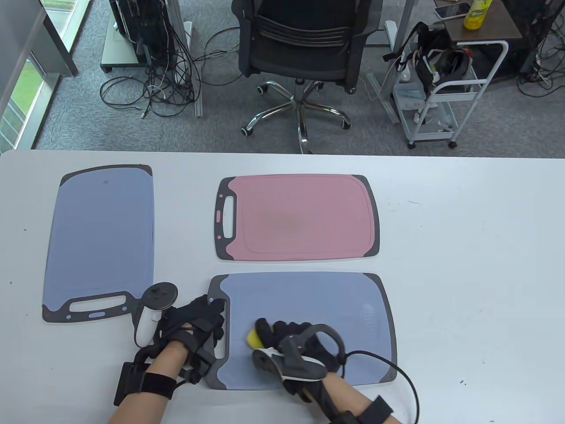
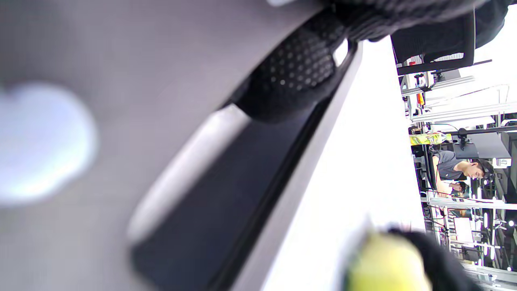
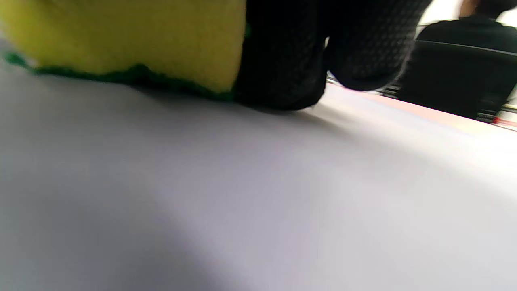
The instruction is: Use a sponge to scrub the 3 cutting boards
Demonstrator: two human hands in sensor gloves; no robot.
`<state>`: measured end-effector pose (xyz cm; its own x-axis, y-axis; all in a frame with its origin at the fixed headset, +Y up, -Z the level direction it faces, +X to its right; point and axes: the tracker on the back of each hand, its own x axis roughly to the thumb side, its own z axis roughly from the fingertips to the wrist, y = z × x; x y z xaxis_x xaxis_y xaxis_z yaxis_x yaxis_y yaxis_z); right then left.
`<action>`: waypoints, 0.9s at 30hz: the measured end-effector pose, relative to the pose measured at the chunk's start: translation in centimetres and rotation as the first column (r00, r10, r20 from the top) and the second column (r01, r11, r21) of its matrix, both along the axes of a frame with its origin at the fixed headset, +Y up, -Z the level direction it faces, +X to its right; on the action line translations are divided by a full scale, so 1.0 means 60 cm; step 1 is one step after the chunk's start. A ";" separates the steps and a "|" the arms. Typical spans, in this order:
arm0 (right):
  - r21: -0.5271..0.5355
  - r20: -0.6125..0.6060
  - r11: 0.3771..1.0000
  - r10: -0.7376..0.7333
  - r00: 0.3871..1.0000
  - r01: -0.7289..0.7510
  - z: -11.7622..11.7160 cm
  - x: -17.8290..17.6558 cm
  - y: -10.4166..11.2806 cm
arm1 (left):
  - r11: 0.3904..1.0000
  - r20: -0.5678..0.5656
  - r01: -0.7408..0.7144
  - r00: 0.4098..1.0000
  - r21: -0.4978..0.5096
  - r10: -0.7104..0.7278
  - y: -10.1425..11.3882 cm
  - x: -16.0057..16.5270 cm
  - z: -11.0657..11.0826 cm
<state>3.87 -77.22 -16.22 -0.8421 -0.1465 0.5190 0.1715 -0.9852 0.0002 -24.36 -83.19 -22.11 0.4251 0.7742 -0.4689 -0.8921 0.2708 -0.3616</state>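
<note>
Three boards lie flat on the white tabletop (image 1: 463, 247): a blue board (image 1: 101, 238) at far left, a pink board (image 1: 300, 216) in the middle, and a near board (image 1: 309, 327), also blue, closest to me. My left hand (image 1: 196, 329) has its fingers (image 2: 297, 72) curled through the near board's handle slot, I judge to stop it sliding. My right hand (image 1: 291, 342) grips the yellow sponge (image 1: 253, 338), its green scouring face down on the near board, ready to scrub. No brand or writing is readable on the boards or sponge.
</note>
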 end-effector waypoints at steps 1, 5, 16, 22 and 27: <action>-0.002 0.077 1.000 -0.002 0.997 0.002 -0.002 0.056 -0.004 | 1.000 -0.002 0.006 1.000 0.002 -0.006 0.000 0.000 0.000; -0.003 0.347 0.999 -0.036 0.937 0.039 -0.002 0.229 -0.013 | 1.000 -0.002 0.015 1.000 0.005 -0.015 0.000 0.000 0.000; 0.004 -0.062 0.999 -0.036 0.997 0.036 0.008 -0.033 0.004 | 1.000 -0.004 0.027 1.000 0.009 -0.027 0.000 0.000 -0.001; 0.017 -0.246 1.000 -0.004 0.969 0.008 0.036 -0.155 0.013 | 1.000 0.001 0.001 1.000 -0.002 -0.001 0.000 0.000 -0.001; 0.027 -0.051 0.999 0.022 0.998 -0.021 0.015 0.004 0.004 | 1.000 0.002 0.004 1.000 -0.002 -0.004 0.001 0.000 -0.001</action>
